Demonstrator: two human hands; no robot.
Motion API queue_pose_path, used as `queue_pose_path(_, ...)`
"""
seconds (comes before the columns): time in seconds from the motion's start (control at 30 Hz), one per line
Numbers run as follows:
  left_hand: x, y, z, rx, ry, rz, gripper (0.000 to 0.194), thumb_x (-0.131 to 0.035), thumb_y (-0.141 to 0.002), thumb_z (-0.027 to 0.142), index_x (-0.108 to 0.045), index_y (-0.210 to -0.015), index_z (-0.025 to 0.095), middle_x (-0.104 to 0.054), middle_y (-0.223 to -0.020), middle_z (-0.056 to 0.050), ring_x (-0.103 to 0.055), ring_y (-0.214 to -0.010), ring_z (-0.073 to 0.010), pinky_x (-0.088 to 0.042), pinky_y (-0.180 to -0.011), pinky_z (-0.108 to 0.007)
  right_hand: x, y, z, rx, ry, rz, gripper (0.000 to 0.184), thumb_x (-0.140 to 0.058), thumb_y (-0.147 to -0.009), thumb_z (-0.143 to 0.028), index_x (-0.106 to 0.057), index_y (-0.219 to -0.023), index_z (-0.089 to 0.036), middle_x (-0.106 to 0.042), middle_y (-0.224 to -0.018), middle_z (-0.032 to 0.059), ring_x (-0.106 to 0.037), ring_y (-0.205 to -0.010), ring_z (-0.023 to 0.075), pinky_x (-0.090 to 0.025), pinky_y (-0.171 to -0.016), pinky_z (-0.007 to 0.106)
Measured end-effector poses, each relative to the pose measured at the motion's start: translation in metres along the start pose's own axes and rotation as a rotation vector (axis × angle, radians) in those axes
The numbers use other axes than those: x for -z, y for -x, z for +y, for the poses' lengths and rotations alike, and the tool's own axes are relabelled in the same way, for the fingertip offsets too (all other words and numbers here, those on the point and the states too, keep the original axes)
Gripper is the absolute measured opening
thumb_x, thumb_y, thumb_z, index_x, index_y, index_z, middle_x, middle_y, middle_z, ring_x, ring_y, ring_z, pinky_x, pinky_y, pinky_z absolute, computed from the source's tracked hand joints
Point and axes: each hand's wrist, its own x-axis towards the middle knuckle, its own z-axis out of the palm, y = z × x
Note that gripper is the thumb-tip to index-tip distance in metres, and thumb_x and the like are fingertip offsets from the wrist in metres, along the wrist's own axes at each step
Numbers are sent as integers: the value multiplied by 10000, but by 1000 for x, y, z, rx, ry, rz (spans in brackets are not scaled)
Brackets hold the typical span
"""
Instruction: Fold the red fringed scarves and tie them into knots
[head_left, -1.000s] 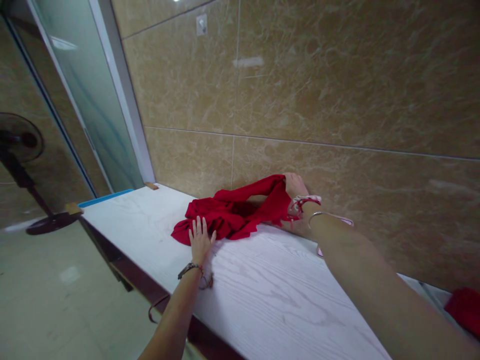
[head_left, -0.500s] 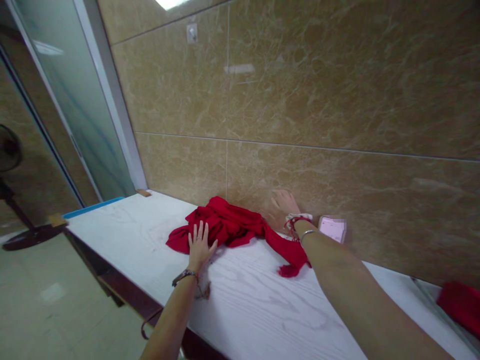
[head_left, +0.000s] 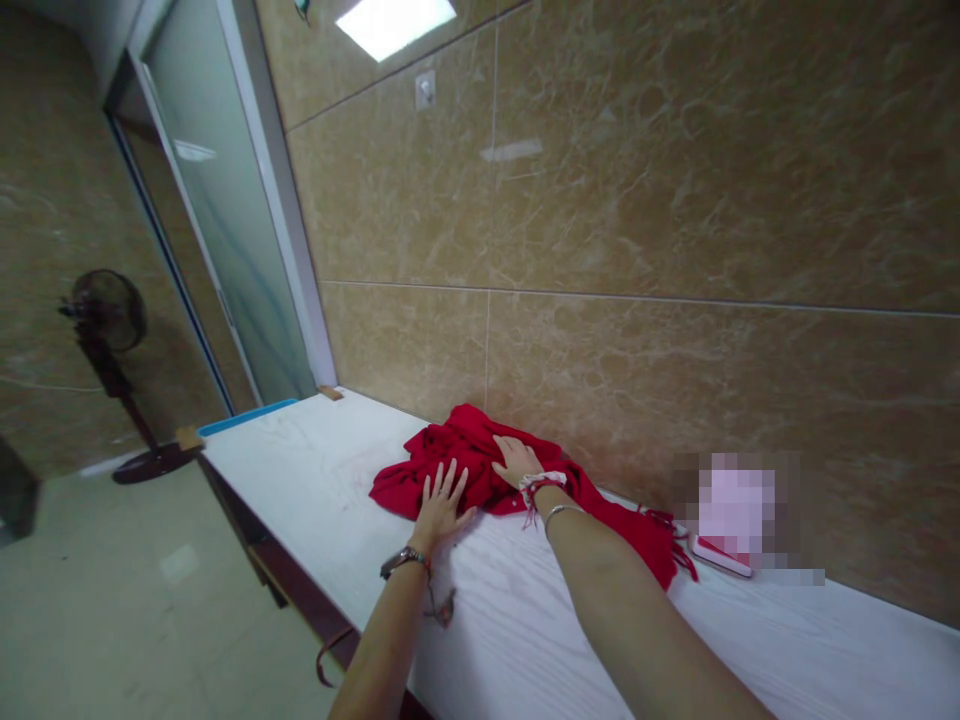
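A crumpled red scarf (head_left: pixel 465 430) with a fringed end lies on the white table (head_left: pixel 322 460), close to the wall. My left hand (head_left: pixel 442 507) rests on its near edge, palm down with fingers spread. On the scarf's upper middle lies my right hand (head_left: pixel 516 460), its fingers stretched out and the thumb apart. The fringed tail runs out to the right, past my right forearm, which covers part of it.
A pinkish, partly blurred phone-like object (head_left: pixel 731 515) leans by the wall on the right. Tan marble tiles (head_left: pixel 675 230) rise behind the table. On the floor at left stands a fan (head_left: pixel 109 310), near a frosted glass door (head_left: pixel 232 180).
My right hand has come down from beside the wall onto the scarf, moving left. The scarf's fringed tail now stretches farther right. My left hand stays on the scarf. The view has shifted.
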Motion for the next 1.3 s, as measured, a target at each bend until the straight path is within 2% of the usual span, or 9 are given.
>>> queue_pose_path(0.23, -2, -1, 1, 2, -45, -14, 628, -466, -816, 468, -330, -1364, 193, -295, -1421, -135, -245, -1299, -329, -220, -1015, -501, 0, -29, -1, 60, 42, 0, 359, -445, -793, -101, -589, -1108, -198, -644, -1080, 100, -563, -1028, 191, -409, -853, 318)
queue_pose_path(0.4, 2, 0, 3, 16, -46, -12, 641, -463, -821, 472, -301, -1375, 193, -297, -1421, -131, -243, -1301, -325, -216, -1015, -502, 29, -34, 18, 102, 96, 108, 396, -379, -781, -14, -612, -1062, -167, -648, -1069, 113, -573, -1006, 182, -390, -870, 310)
queue_pose_path(0.53, 6, 0, 4, 36, -44, -16, 645, -483, -811, 442, -300, -1375, 190, -291, -1423, -133, -231, -1306, -326, -215, -1016, -508, 80, -35, 52, 106, 155, 211, 416, -358, -767, 8, -602, -1066, -147, -636, -1079, 119, -552, -1014, 188, -384, -868, 318)
queue_pose_path(0.73, 8, 1, 5, 46, -59, 15, 635, -505, -785, 376, -325, -1365, 194, -283, -1430, -112, -235, -1307, -317, -214, -1026, -495, 191, -36, 100, 87, 263, 400, 364, -338, -793, -20, -608, -1004, -144, -632, -1027, 130, -515, -983, 223, -356, -871, 366)
queue_pose_path(0.87, 10, 1, 5, 70, -65, -9, 633, -513, -761, 338, -348, -1355, 194, -290, -1426, -109, -244, -1301, -330, -219, -1022, -506, 265, -27, 116, 57, 322, 552, 357, -305, -832, -60, -570, -1057, -141, -588, -1070, 132, -453, -1052, 244, -314, -907, 416)
queue_pose_path(0.97, 13, 0, 7, 70, -58, -7, 618, -489, -772, 338, -344, -1358, 205, -284, -1430, -99, -232, -1309, -317, -211, -1029, -503, 292, -14, 120, 43, 366, 661, 377, -278, -854, -92, -534, -1114, -183, -542, -1133, 100, -393, -1124, 245, -284, -935, 416)
queue_pose_path(1.03, 17, -1, 8, 63, -58, -2, 607, -475, -780, 330, -341, -1359, 205, -281, -1432, -97, -218, -1316, -308, -205, -1032, -502, 289, -4, 121, 46, 383, 682, 375, -287, -857, -104, -520, -1138, -192, -530, -1158, 92, -378, -1137, 240, -277, -940, 398)
queue_pose_path(1.1, 22, -2, 10, 50, -64, -2, 598, -466, -783, 317, -347, -1356, 195, -283, -1430, -103, -210, -1318, -310, -194, -1032, -513, 268, 9, 122, 45, 374, 651, 361, -323, -855, -118, -507, -1162, -170, -524, -1180, 105, -379, -1133, 241, -269, -944, 392)
queue_pose_path(1.3, 34, -6, 12, -119, -57, -49, 573, -429, -787, 298, -364, -1346, 187, -326, -1412, -96, -212, -1320, -286, -144, -1048, -512, 157, 74, 126, 22, 313, 458, 351, -442, -826, -205, -529, -1163, -159, -551, -1169, 117, -441, -1097, 231, -312, -934, 374)
